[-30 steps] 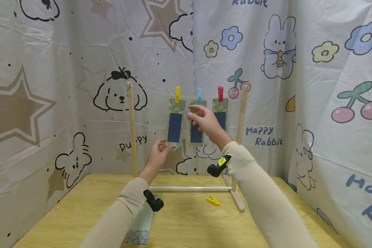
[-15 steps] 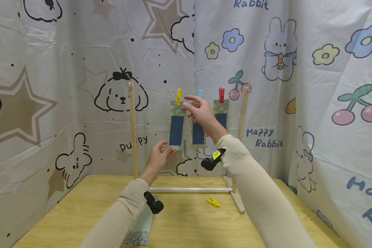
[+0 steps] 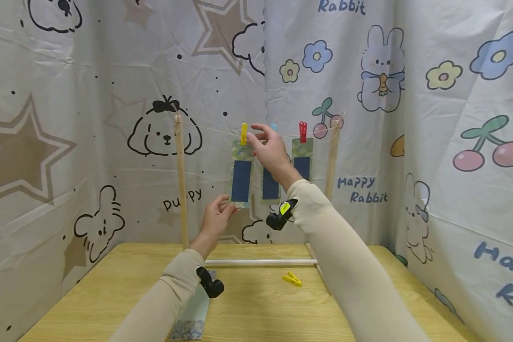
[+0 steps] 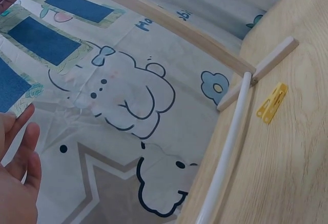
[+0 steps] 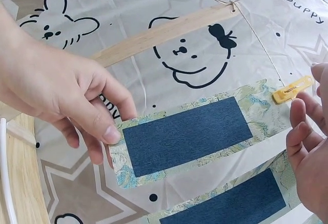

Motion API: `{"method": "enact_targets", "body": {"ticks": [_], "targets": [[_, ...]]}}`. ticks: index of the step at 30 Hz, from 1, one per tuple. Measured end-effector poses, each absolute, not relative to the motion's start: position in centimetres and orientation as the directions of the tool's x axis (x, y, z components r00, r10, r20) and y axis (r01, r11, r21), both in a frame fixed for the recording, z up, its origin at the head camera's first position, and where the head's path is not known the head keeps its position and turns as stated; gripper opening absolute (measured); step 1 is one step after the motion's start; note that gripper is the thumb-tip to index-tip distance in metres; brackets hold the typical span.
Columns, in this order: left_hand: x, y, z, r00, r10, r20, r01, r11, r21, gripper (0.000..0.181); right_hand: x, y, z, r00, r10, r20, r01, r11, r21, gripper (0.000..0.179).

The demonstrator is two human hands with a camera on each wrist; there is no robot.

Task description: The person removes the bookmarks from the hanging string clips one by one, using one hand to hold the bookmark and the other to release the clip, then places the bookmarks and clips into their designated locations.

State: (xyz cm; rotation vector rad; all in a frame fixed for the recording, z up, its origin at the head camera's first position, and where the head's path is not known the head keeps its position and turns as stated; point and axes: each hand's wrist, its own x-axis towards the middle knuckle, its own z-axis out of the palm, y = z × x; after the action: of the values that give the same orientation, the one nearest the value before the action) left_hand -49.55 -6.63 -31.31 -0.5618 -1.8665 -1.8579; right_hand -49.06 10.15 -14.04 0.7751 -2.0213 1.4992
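Three patterned cards with dark blue panels hang from a string between two wooden posts. My left hand (image 3: 215, 216) pinches the lower left corner of the left card (image 3: 241, 180), thumb in front, as the right wrist view shows. A yellow clothespin (image 5: 292, 89) clips that card's top to the string. My right hand (image 3: 271, 149) is just right of this clothespin, fingers loosely bent; whether the thumb touches it is unclear. Behind the right hand, the middle card (image 3: 270, 187) and its light blue clothespin (image 3: 274, 127) are partly hidden. The right card (image 3: 302, 147) hangs by a red clothespin (image 3: 302, 132).
Another yellow clothespin (image 3: 292, 279) lies on the wooden table (image 3: 248, 308). A pale card with a floral end (image 3: 188, 328) lies below my left forearm. A white rod (image 3: 261, 262) joins the stand's posts, the left post (image 3: 181, 180) and right post (image 3: 333, 156).
My right hand has moved left and slightly up, from in front of the middle card to beside the left card's yellow clothespin. The left hand keeps its pinch on the left card's corner.
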Motion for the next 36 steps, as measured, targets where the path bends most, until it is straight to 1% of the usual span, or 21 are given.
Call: {"method": "enact_targets", "body": {"ticks": [3,6,10,14,20,24,30,36], "targets": [[-49.3,-6.6,-31.5,-0.804,-0.028,0.594,0.594,-0.005,0.804,0.02,-49.0,9.9,-13.9,-0.72,-0.14,0.68,-0.689,0.268,-0.674,0.046],[-49.3,-6.6,-31.6,-0.82,-0.037,0.571,0.571,0.004,0.821,0.02,-49.1,9.6,-13.6,-0.724,-0.145,0.674,-0.682,0.296,-0.669,0.047],[-49.5,-6.6,-31.6,-0.851,-0.047,0.523,0.522,0.026,0.853,0.024,-49.4,9.3,-13.2,-0.727,-0.165,0.666,-0.679,0.309,-0.666,0.049],[-49.5,-6.9,-31.4,-0.858,-0.042,0.512,0.511,0.036,0.859,0.025,-49.7,9.1,-12.8,-0.746,-0.179,0.642,-0.66,0.327,-0.676,0.051],[-49.4,-6.9,-31.1,-0.847,-0.035,0.53,0.529,0.03,0.848,0.022,-50.2,9.0,-12.4,-0.789,-0.188,0.586,-0.613,0.315,-0.725,0.055],[-49.4,-6.6,-31.2,-0.85,-0.027,0.526,0.526,0.016,0.85,0.019,-50.4,8.8,-12.2,-0.808,-0.179,0.562,-0.589,0.295,-0.753,0.055],[-49.9,-6.3,-31.2,-0.851,-0.016,0.525,0.525,0.007,0.851,0.025,-50.4,8.3,-11.8,-0.803,-0.132,0.581,-0.593,0.263,-0.761,0.051],[-50.3,-6.6,-31.2,-0.855,-0.003,0.519,0.519,0.011,0.855,0.022,-50.3,8.2,-11.5,-0.81,-0.131,0.571,-0.585,0.236,-0.776,0.047]]}}
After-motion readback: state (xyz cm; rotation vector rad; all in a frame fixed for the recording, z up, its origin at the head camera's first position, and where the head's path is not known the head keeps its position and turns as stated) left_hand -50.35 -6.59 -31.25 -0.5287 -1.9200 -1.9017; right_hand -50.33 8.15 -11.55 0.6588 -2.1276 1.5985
